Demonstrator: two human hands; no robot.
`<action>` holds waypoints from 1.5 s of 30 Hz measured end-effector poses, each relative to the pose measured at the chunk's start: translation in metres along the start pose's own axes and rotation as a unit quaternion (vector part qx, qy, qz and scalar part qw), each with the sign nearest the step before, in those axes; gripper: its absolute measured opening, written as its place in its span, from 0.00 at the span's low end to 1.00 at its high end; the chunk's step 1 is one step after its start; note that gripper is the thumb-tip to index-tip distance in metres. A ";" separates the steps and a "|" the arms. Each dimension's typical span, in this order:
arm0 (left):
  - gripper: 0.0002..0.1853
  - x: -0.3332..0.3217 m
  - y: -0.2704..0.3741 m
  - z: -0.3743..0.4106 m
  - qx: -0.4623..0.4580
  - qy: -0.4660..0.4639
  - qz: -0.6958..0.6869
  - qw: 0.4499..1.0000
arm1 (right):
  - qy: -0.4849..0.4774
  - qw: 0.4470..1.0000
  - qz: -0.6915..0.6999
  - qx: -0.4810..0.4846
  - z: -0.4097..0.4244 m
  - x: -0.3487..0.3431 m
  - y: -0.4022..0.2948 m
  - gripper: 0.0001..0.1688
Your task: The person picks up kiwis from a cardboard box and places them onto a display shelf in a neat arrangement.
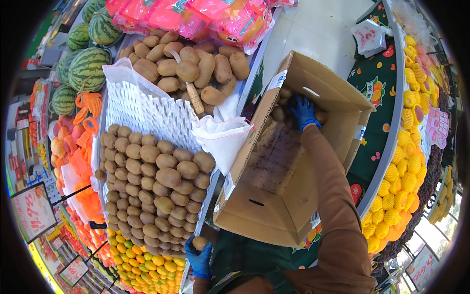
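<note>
My left hand (200, 257), in a blue glove, holds one kiwifruit (200, 243) beside the lower right corner of the stacked kiwifruit (147, 187). Deep in an open cardboard box (253, 147) is my right hand (304, 110), also gloved in blue, among kiwifruit (278, 113) at the box's far end; its fingertips are partly hidden, and whether it grips a fruit cannot be told. Loose kiwifruit (220, 68) lie heaped above the stack, with a wooden-handled knife (194, 98) resting on them. White foam netting (147, 106) lies between heap and stack.
Small orange and green citrus fruits (147, 264) adjoin the stack's lower edge. Watermelons (90, 68) and peaches (58, 139) lie at the left. Pink packages (235, 22) cover the display's top. Fruit in yellow foam nets (400, 176) fills the stand at the right.
</note>
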State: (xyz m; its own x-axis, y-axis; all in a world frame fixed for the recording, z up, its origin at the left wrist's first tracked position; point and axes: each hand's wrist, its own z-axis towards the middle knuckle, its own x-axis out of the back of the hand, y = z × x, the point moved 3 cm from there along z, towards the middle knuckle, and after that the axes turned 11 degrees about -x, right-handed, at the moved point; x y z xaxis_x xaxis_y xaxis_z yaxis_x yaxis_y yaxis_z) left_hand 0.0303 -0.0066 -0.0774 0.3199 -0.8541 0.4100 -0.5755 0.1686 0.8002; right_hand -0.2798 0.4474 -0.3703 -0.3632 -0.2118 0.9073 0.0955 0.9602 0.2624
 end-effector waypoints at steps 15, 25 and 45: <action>0.31 -0.018 0.026 -0.001 0.032 0.025 0.004 0.999 | -0.002 0.983 0.184 0.014 -0.011 -0.044 0.006 0.28; 0.31 -0.008 -0.004 -0.006 0.018 0.030 -0.005 0.999 | -0.155 0.922 0.343 -0.091 -0.040 -0.032 -0.006 0.28; 0.26 -0.006 -0.001 -0.018 0.022 0.029 0.024 0.999 | 0.071 0.878 0.461 0.103 -0.011 -0.104 -0.010 0.20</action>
State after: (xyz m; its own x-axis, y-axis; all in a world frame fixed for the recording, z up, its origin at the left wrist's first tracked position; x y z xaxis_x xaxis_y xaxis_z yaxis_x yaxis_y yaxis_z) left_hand 0.0426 0.0069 -0.0730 0.3331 -0.8155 0.4733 -0.6234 0.1862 0.7594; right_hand -0.2325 0.4578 -0.4635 -0.0984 0.6669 0.7386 0.1136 0.7449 -0.6575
